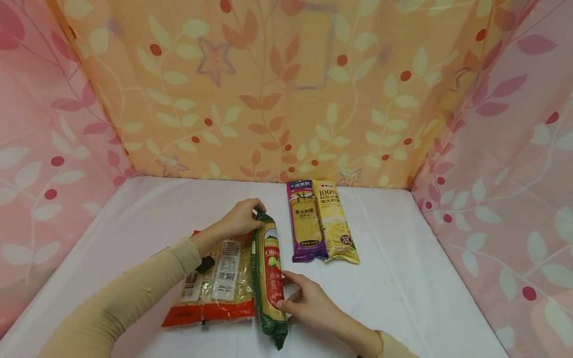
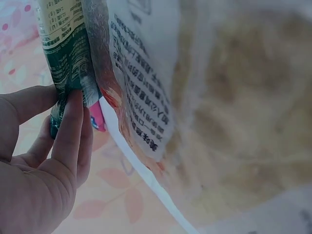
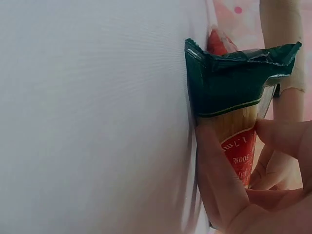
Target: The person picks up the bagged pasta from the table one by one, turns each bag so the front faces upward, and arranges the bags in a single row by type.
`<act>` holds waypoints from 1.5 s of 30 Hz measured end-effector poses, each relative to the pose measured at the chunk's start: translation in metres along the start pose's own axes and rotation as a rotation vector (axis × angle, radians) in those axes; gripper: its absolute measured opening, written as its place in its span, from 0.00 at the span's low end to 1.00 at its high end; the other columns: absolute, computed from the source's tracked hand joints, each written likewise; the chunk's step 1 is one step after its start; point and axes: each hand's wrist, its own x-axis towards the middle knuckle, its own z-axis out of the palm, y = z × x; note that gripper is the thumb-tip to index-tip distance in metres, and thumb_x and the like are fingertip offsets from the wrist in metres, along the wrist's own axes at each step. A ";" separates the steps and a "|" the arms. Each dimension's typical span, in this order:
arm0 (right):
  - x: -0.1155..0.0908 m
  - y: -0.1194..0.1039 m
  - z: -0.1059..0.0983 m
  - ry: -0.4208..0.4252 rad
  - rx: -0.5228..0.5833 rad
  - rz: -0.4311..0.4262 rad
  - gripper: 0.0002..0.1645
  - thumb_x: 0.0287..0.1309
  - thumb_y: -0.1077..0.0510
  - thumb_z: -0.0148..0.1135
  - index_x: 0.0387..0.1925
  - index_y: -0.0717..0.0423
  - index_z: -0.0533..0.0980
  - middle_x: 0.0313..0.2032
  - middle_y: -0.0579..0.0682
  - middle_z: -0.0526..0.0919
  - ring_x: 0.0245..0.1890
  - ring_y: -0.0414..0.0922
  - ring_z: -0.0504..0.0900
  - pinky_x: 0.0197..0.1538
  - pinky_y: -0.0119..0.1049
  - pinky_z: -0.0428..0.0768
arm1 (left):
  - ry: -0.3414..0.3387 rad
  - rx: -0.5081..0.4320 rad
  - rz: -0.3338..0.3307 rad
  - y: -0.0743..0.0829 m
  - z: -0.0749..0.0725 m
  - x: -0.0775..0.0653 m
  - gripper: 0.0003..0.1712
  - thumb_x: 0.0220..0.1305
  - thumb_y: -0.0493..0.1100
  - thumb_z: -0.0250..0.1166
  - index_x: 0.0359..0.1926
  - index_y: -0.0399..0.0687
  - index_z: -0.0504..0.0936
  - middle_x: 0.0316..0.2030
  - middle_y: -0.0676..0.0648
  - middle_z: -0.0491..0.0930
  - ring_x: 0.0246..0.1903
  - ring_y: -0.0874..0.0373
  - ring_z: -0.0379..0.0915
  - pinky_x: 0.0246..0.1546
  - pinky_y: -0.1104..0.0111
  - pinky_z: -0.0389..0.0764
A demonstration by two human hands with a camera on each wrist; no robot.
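Note:
A long green-and-red pack of spaghetti (image 1: 270,258) lies along the right edge of a clear, red-edged noodle bag (image 1: 241,291). My left hand (image 1: 240,217) pinches the pack's far green end; in the left wrist view the thumb and fingers (image 2: 68,129) close on that wrapper. Lower down, my right hand (image 1: 311,301) grips the pack's right side near its close end. The right wrist view shows the thumb and fingers (image 3: 217,168) on either side of the pack's green-tipped end (image 3: 229,87). The left forearm hides part of the noodle bag.
A purple pasta pack (image 1: 306,221) and a yellow pasta pack (image 1: 335,221) lie side by side farther back on the right. White cloth (image 1: 389,278) covers the table. Patterned fabric walls (image 1: 286,94) stand at the back and both sides.

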 end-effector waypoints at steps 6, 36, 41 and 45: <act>0.003 0.003 0.001 0.034 0.070 -0.015 0.48 0.59 0.67 0.75 0.76 0.69 0.62 0.63 0.61 0.76 0.33 0.47 0.86 0.32 0.43 0.88 | 0.016 -0.059 -0.035 -0.002 0.002 0.002 0.18 0.65 0.33 0.71 0.54 0.34 0.78 0.52 0.36 0.80 0.47 0.45 0.82 0.42 0.60 0.85; -0.012 -0.002 -0.024 0.094 -0.273 -0.112 0.28 0.69 0.56 0.68 0.67 0.57 0.77 0.58 0.54 0.75 0.41 0.41 0.82 0.38 0.32 0.81 | -0.133 0.101 0.048 -0.011 0.013 0.022 0.10 0.67 0.32 0.68 0.49 0.39 0.85 0.46 0.41 0.85 0.52 0.45 0.81 0.52 0.54 0.82; -0.013 0.005 -0.025 0.063 -0.173 -0.029 0.27 0.69 0.64 0.64 0.68 0.53 0.77 0.60 0.60 0.73 0.38 0.46 0.83 0.30 0.38 0.86 | -0.123 0.059 -0.026 -0.013 0.012 0.022 0.09 0.71 0.34 0.65 0.49 0.40 0.86 0.47 0.41 0.85 0.53 0.44 0.79 0.53 0.53 0.80; -0.010 0.009 -0.024 0.081 -0.160 0.001 0.34 0.65 0.67 0.68 0.71 0.51 0.74 0.59 0.61 0.74 0.34 0.45 0.83 0.27 0.39 0.85 | -0.096 0.034 -0.094 -0.010 0.015 0.022 0.10 0.71 0.35 0.64 0.50 0.39 0.87 0.48 0.38 0.85 0.53 0.41 0.79 0.52 0.53 0.81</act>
